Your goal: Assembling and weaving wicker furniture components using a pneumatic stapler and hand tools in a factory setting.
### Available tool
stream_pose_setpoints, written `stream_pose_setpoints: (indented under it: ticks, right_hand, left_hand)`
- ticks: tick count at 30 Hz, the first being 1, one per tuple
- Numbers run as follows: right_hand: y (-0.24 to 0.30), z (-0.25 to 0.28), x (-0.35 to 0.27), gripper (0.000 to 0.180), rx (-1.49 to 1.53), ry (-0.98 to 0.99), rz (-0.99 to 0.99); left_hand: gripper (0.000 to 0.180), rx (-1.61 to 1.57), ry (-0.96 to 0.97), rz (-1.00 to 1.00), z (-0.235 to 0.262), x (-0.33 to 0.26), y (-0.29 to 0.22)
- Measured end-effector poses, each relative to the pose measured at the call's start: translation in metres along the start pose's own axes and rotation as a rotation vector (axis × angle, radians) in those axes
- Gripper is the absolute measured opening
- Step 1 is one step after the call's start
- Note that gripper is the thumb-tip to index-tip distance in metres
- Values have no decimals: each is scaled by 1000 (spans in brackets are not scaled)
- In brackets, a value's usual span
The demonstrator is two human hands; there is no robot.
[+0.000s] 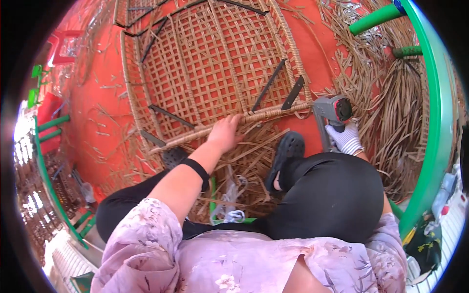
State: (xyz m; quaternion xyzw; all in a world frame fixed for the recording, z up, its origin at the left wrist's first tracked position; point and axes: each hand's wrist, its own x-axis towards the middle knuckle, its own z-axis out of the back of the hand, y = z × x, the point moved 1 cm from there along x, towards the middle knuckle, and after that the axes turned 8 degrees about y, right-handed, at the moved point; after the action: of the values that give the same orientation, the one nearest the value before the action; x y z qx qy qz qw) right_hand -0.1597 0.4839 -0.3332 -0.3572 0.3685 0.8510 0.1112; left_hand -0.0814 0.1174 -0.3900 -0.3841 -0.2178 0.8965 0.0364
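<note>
A large woven frame of tan cane lies before me on the red floor, with an open lattice and wrapped edges. Dark flat strips cross its corners. My bare left hand rests over the near wrapped edge, fingers curled around it. In my right hand, which wears a striped glove, is a grey and black nail gun. Its head is close beside the frame's near right corner; whether it touches the corner I cannot tell.
Long loose strips of cane are heaped to the right, and more scraps lie between my feet. A green metal frame curves along the right side, with another green rail at the left. A red plastic stool stands far left.
</note>
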Motion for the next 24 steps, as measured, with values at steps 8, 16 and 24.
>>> stream_pose_setpoints:
  ticks: [8,16,24]
  right_hand:
    - [16,3,-4,29,-7,1,-12]
    - [32,23,6,27,-53,146,-95]
    - [18,-3,0,22,59,52,-23]
  left_hand:
    - [33,-3,215,147,-4,30,28]
    - [32,42,151,99,-5,33,31]
    - [31,135,-17,24,-15,28,43]
